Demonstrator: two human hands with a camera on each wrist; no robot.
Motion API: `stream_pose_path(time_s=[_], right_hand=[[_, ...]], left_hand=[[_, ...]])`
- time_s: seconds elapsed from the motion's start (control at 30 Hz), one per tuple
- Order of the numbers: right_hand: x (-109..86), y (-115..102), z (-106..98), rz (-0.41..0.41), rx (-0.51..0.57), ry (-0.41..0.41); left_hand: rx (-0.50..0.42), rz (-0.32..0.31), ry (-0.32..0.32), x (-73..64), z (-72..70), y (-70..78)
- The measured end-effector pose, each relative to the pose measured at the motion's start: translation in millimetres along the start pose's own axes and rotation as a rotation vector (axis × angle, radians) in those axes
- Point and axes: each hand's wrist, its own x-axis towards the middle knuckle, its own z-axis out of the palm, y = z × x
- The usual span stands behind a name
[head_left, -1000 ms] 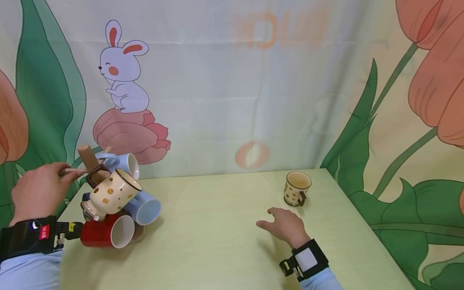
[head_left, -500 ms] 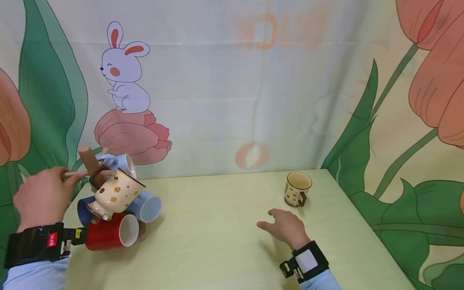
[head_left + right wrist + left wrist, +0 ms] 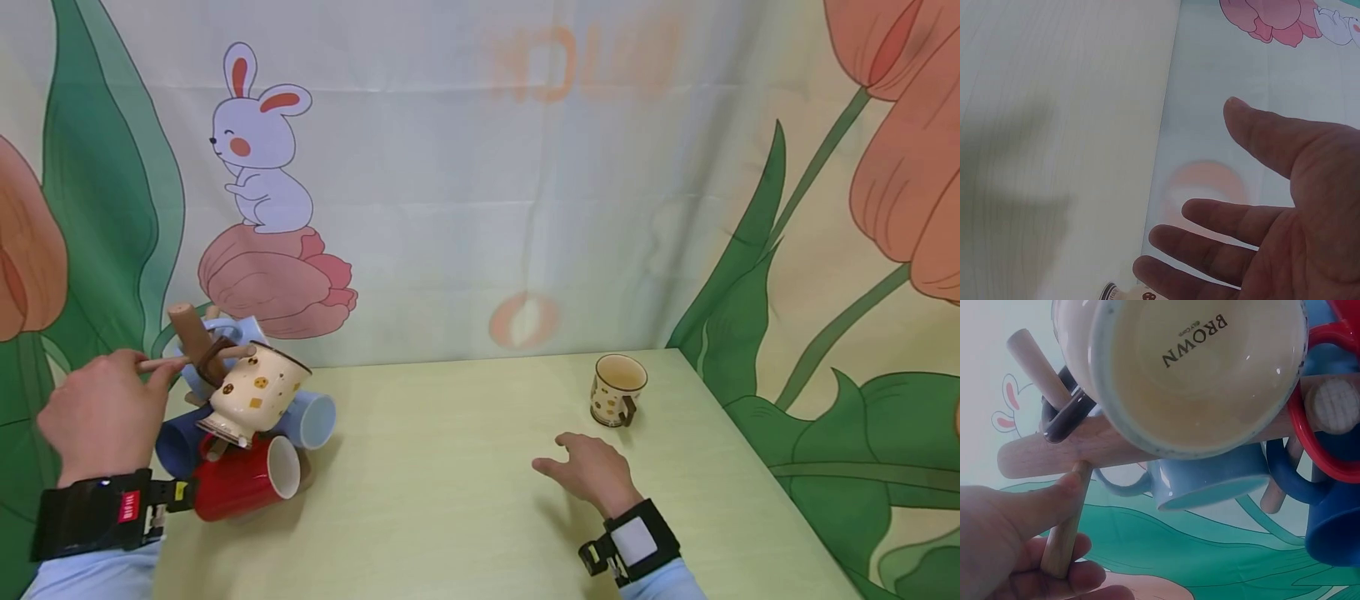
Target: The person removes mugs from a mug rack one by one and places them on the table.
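My left hand [image 3: 105, 412] pinches a side peg [image 3: 1066, 540] of a wooden mug tree [image 3: 191, 329] between thumb and fingers. From the tree hangs a cream spotted mug [image 3: 255, 392], its dark handle looped over another peg. Below it are a red mug [image 3: 236, 479], a dark blue mug [image 3: 176, 442] and a light blue mug [image 3: 311, 419]; a second light blue mug [image 3: 247, 331] is behind. In the left wrist view the cream mug's base reads "BROWN". My right hand [image 3: 592, 475] hovers over the table, fingers spread, holding nothing. A matching cream mug [image 3: 615, 392] stands upright just beyond it.
The pale table [image 3: 442, 483] ends at a printed cloth backdrop [image 3: 420, 192] with a rabbit and tulips. Its right edge [image 3: 757, 462] slants toward me. The mug tree is near the left side of the table.
My left hand has moved a little right, and the mug tree has turned with it. The hanging cream mug has swung right and more of the dark blue mug shows. My right hand stays still.
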Motion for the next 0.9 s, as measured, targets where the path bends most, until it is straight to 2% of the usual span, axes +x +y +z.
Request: stream_pose_path(time_s=[0.4,0.7,0.9], right_hand=[[0.1,0.8,1.8,0.006,-0.008,-0.009],[-1.0,-1.1,1.9,0.004,-0.006,-0.016],[-1.9,-2.2,1.7,0.002,-0.009,-0.012]], left_hand=[[0.027,-0.047,-0.004,-7.4,2.4,5.8],[-0.003,-0.052,0.045,-13.1,1.5,9.7],[0.014,-0.074,0.024,-14.6,1.6,15.2]])
